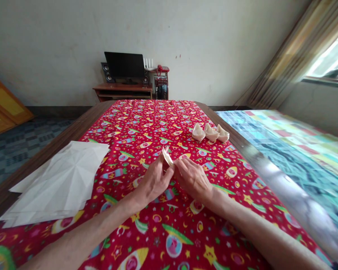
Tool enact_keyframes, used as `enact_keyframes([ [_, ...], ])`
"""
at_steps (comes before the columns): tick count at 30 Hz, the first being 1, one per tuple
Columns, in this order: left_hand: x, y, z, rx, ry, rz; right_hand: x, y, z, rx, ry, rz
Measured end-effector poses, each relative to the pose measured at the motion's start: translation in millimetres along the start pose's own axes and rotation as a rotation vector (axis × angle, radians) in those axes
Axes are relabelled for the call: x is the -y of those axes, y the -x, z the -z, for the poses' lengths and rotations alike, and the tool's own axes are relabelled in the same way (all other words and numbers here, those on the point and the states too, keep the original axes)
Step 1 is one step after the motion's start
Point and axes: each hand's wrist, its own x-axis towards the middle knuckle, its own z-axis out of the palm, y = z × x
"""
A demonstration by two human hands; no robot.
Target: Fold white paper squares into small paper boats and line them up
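Note:
A small folded piece of white paper (pixel 167 157) is held between both hands above the red patterned cloth (pixel 146 232). My left hand (pixel 157 176) grips its left side, with the thumb in front and fingers behind. At its right end, the fingers of my right hand (pixel 193 178) close on the paper; their tips are partly hidden. Farther back on the right stand three folded paper boats (pixel 211 132), side by side. To the left lies a stack of creased white paper sheets (pixel 70 176), fanned unevenly.
Dark wooden table edges (pixel 81 122) show beside the cloth. A bed with a blue and checked cover (pixel 284 150) adjoins the right side. Beyond the far end stand a small desk (pixel 124 87), a black monitor (pixel 124 66), speakers and a red telephone (pixel 160 69).

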Motion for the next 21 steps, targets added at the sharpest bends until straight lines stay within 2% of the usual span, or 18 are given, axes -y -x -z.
enact_keyframes([
  [5, 6.2, -1.4, -1.4, 0.016, -0.144, -0.065, 3.2, 0.2, 1.1, -0.030, -0.077, -0.087],
  [11, 9.0, 0.3, -2.4, -0.014, -0.193, -0.147, 2.4, -3.7, 7.8, -0.033, 0.074, -0.217],
  [15, 3.7, -2.6, 3.0, -0.002, -0.216, -0.093, -4.3, -5.8, 9.0, 0.019, 0.118, -0.250],
  [18, 6.1, -7.2, 8.3, 0.014, -0.238, -0.064, -9.9, -7.7, 12.5, 0.045, 0.028, -0.321],
  [21, 13.0, -10.4, 9.9, -0.010, -0.199, -0.137, -11.8, -7.8, 14.1, 0.059, -0.127, -0.349],
])
